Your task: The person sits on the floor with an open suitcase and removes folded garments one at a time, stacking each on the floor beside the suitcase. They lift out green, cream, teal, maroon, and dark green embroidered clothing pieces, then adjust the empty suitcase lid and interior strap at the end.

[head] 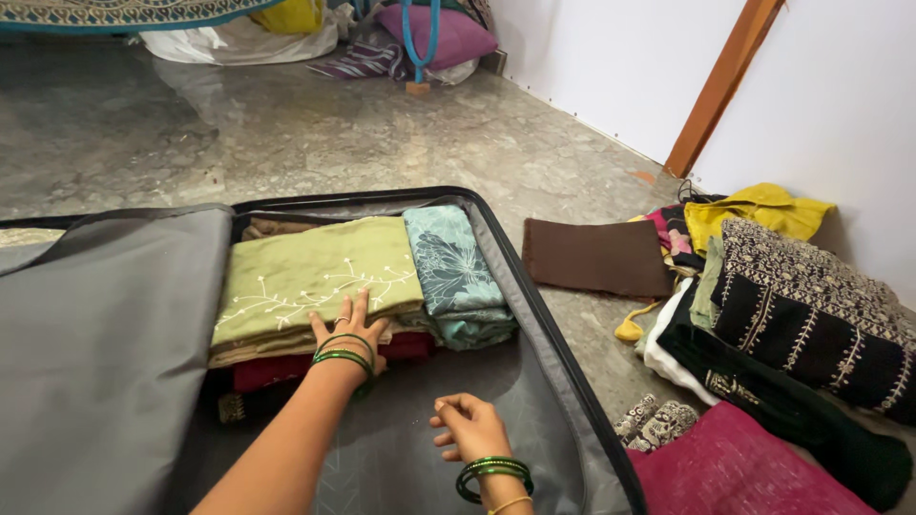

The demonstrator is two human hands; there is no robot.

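While the suitcase (534, 286) lies open on the floor, two hands work inside it.
Left hand (348, 334), fingers spread flat, presses the folded green embroidered cloth (305, 272) atop a stack beside the folded teal cloth (453, 272). Right hand (468, 424), fingers loosely curled and holding nothing, hovers over the grey lining (429, 401). More folded garments (801, 315) lie outside.

Under left hand (345, 329), green bangles (345, 355): folded cloth (315, 272), olive green, white vine embroidery. Beyond it, teal cloth (453, 272), pale floral print. Below it, maroon cloth (286, 367). Suitcase (105, 353) grey, black rim. Far right of right hand (469, 426): black garment (811, 310), cream motifs; yellow cloth (759, 210); brown cloth (596, 256).
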